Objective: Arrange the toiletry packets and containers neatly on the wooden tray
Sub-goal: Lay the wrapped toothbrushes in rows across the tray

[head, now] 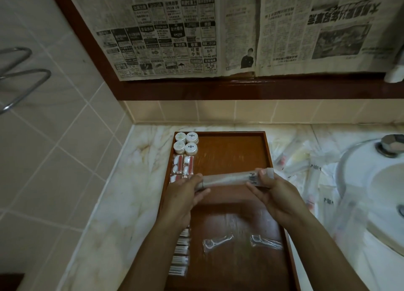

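Both hands held a long clear toiletry packet (229, 178) level above the middle of the wooden tray (231, 153): left hand (185, 194) gripping one end, right hand (269, 188) pinching the other. Best laid flat, parallel to the tray's far edge, beside the round containers (186, 143) in its far-left corner.

The far right part of the wooden tray (231, 150) is left bare, as is its middle band. The far left corner is taken up by four round white containers (186, 143), with red-and-white packets (183, 167) just nearer. The near left edge is lined with cotton-bud packets (181, 254); two floss-pick packets (218, 240) lie near centre. The right side is crowded by loose clear packets (306, 166) beside the sink (371, 194).
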